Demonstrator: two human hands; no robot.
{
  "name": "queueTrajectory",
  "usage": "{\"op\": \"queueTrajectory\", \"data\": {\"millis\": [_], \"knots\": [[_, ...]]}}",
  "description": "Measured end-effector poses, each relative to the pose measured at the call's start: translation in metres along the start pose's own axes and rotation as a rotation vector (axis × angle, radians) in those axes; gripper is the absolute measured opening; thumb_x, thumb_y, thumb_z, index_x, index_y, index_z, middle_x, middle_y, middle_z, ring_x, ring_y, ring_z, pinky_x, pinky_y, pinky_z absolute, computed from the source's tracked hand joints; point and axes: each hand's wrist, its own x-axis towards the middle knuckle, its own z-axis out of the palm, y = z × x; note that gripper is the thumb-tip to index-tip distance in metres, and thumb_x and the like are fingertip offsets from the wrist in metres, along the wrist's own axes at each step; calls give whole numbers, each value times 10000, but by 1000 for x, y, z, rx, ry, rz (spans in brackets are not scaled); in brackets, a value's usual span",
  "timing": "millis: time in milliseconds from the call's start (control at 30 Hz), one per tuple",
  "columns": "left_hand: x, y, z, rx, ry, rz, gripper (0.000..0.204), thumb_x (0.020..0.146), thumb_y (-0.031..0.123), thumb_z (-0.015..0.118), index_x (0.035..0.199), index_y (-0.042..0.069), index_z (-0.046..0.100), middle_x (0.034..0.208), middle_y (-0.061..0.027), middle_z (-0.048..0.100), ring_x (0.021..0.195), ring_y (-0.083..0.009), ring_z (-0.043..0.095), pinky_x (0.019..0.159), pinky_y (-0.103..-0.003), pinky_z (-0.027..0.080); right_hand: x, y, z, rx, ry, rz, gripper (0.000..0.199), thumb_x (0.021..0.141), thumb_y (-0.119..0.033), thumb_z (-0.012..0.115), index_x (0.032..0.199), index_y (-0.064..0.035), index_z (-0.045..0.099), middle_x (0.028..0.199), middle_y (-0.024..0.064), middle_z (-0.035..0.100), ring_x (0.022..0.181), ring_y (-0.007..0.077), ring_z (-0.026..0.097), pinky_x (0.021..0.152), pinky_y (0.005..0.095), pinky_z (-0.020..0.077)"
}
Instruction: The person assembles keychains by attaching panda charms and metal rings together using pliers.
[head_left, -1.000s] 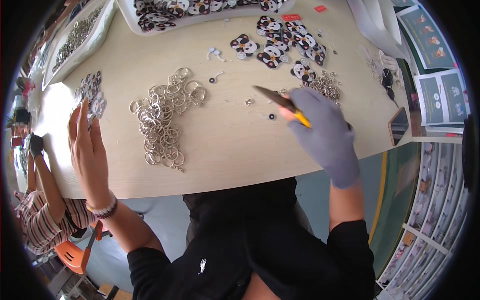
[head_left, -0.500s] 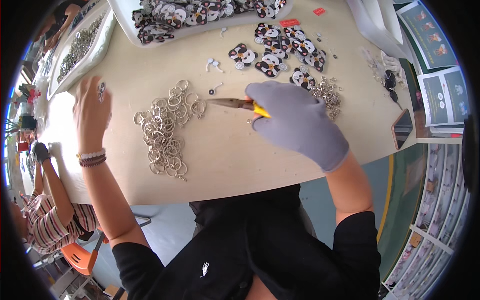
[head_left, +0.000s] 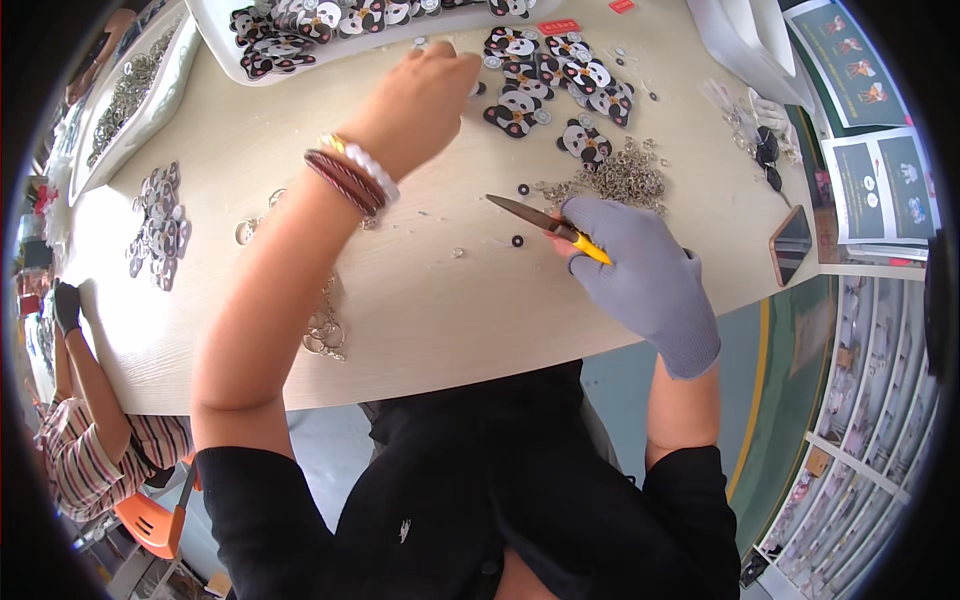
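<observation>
Panda charms (head_left: 560,75) lie overlapped in the upper middle of the frame, and from where I stand the left hand (head_left: 425,90) is right beside them, fingers bent down toward the table (head_left: 430,310). I can't tell whether it has hold of anything. The gloved right hand (head_left: 635,260), right of centre, grips yellow-handled pliers (head_left: 545,222), their dark nose pointing left. Just above that glove sits a heap of small metal fittings (head_left: 630,178). A white tray (head_left: 212,45) of more charms fills the top edge, a metal-filled tray (head_left: 170,100) the upper left, and a second charm group (head_left: 158,230) lies at the left. A phone (head_left: 790,245) rests near the right edge of the table.

Half a second ago the left hand was over at the left, a charm showing by its fingers; now it has crossed to the upper middle. The pliers, which reached toward the key rings (head_left: 325,335), have drawn back to the right.

The left forearm (head_left: 280,280) lies across most of those rings, so only their ends peep out. The fingertips are blurred, and a co-worker (head_left: 85,450) at the far left is partly cut off.
</observation>
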Motion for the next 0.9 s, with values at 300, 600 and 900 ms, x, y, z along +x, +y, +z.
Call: {"op": "queueTrajectory", "data": {"millis": [300,600,900], "knots": [[30,-29,-29,-428,-377,-193,615,683,287,729,1190,37,486,1034,-176,595,932,-298,584,786,-378,469,-30,-8,2,-193,-22,-40,257,748,-91,656,988,-52,571,877,126,598,820,328,596,685,395,476],[-18,-23,-47,-751,-26,-223,268,874,205,631,1040,31,513,765,-16,526,597,-68,498,536,-218,441,-24,-3,10,-596,19,-479,222,695,-122,611,910,-74,587,779,60,573,756,199,624,589,321,493],[-121,8,-69,-1359,52,-387,376,904,79,577,1226,-69,452,952,-75,589,698,-81,598,701,-235,556,-3,-13,-1,-723,-267,-489,153,731,-90,574,883,-86,593,780,71,577,759,262,621,638,356,513]]}}
